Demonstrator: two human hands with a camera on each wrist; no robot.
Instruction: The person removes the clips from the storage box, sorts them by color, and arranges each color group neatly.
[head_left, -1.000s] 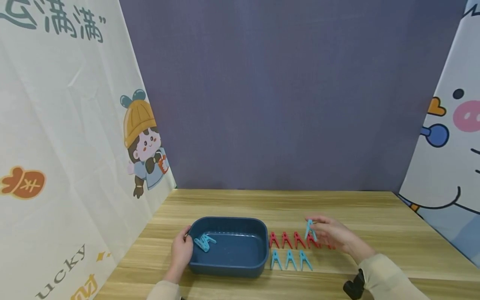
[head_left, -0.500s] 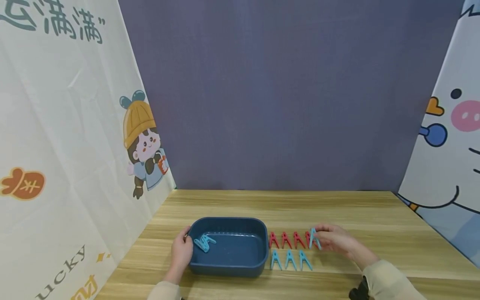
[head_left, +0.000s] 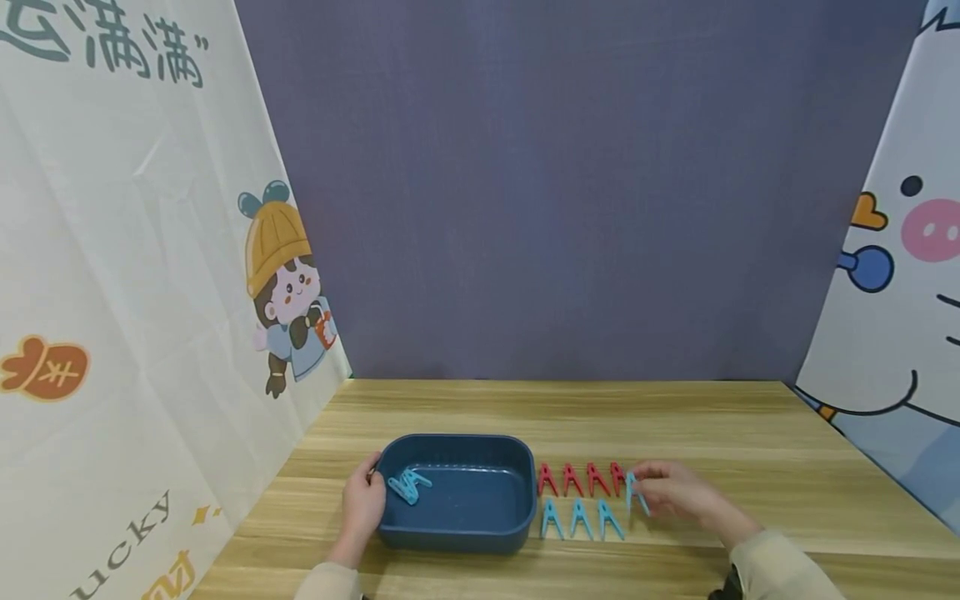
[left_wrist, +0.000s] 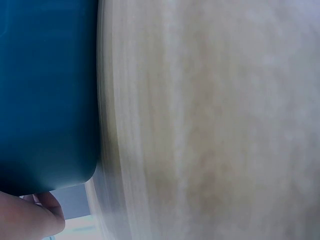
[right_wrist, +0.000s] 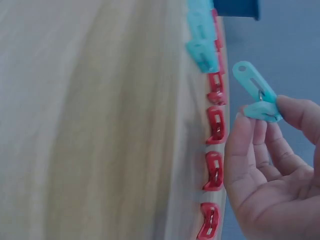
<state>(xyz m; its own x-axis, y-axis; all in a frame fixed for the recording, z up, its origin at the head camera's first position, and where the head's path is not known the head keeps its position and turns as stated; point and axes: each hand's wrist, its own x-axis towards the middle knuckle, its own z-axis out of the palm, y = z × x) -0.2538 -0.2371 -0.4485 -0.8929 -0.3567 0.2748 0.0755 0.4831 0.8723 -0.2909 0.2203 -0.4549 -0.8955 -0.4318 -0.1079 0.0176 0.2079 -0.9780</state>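
My left hand [head_left: 363, 504] grips the left side of a dark blue plastic box [head_left: 453, 542]. In the left wrist view, curled fingers [left_wrist: 50, 212] show at the corner of the box [left_wrist: 47, 100]. Light blue clothespins [head_left: 409, 487] lie inside near its left wall. Between thumb and fingertips my right hand [head_left: 682, 494] pinches another light blue clothespin [right_wrist: 265, 112], held just right of a row of light blue clothespins [head_left: 550, 511] on the table. Behind them runs a row of red clothespins [head_left: 596, 477], partly hidden by the right hand.
The wooden table [head_left: 450, 404] carries everything. A grey-purple partition [head_left: 562, 208] rises at its far edge. Printed white cloths stand on both sides, the left cloth [head_left: 172, 333] with a cartoon child on it.
My right hand has moved nearer the body and slightly right with its light blue clothespin, uncovering more of the red row. The left hand stays on the box.
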